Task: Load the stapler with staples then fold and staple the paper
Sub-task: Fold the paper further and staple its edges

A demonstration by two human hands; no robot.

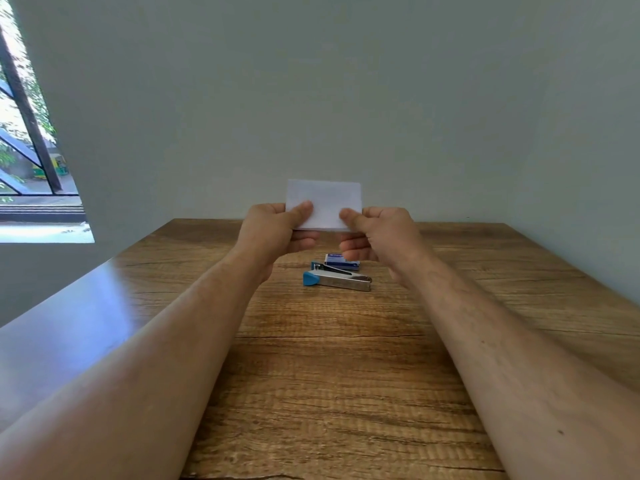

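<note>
Wood-grain table (346, 375) against plain grey wall (311, 81): small folded white paper (325, 202) pinched above by left hand (277, 233) and right hand (381, 237); blue-and-silver stapler (337, 279) beneath, beside blue staple box (343, 262), label illegible.

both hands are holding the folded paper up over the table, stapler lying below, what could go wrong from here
1. The paper is pinched only near its lower corners by the left hand and right hand; freeing either grip to reach for the stapler could let the fold spring open.
2. The stapler lies on its side on the table, so it likely needs righting first.
3. The staple box sits right behind it and could get knocked.
</note>
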